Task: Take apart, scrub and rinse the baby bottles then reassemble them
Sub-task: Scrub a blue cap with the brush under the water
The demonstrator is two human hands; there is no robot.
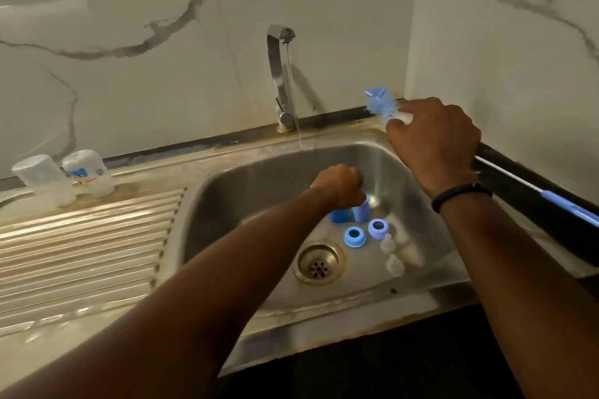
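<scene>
The sink [418, 172] holds most of the loose parts, and water runs from the tap [280, 74] into it; the drain [319, 264] sits just beside the two clear teats [392, 256], so in my judgement the stream could push one onto the strainer. Two bottles [64, 176] stand upside down on the table at far left, near the ridged drainboard [87, 246], well apart from the basin; a knock could tip them. The right hand [434, 139] is clenched round the bottle brush [381, 104], whose bristle head points up and whose long handle runs past the wrist; a swing of that handle could flick water or strike the wall. The left hand [338, 186] is curled low in the basin over two blue caps [350, 212]; whether it grips one, I cannot tell. Two blue rings [366, 232] lie between caps and drain. Both forearms hide part of the basin floor; the bottle print is blurred.
</scene>
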